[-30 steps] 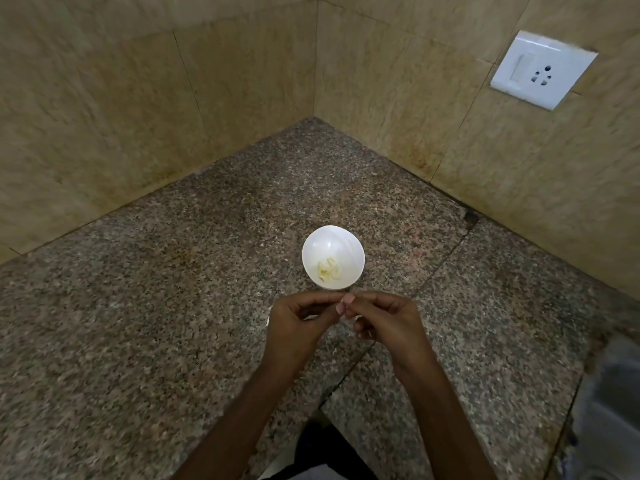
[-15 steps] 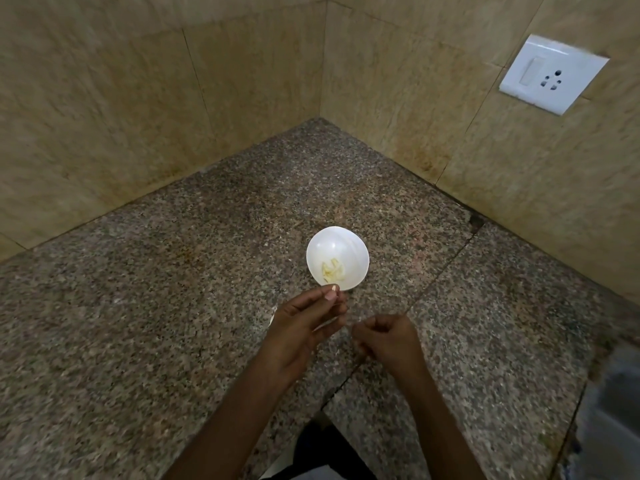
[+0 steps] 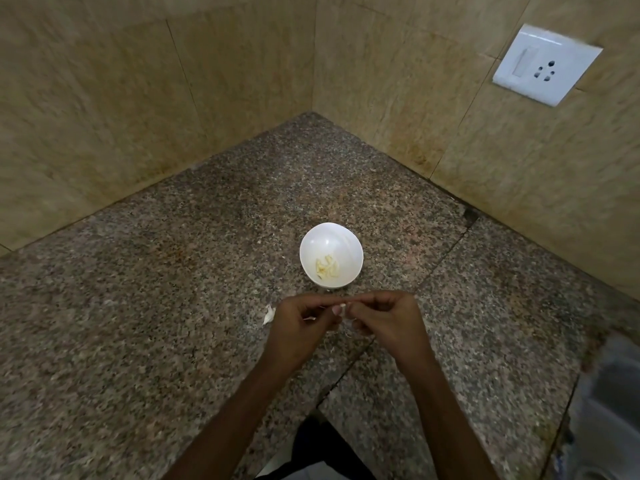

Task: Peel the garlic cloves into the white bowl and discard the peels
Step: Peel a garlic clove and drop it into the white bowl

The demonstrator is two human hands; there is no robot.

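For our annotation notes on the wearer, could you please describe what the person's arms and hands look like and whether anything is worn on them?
The left forearm and right forearm are bare all the way to the picture's lower edge, and no sleeves show. The left hand and right hand wear no gloves, and no ring, watch or bracelet is visible.

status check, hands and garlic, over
Left hand and right hand both pinching one garlic clove, just short of the white bowl. Peeled cloves in bowl. One peel scrap on counter, nothing blocking.
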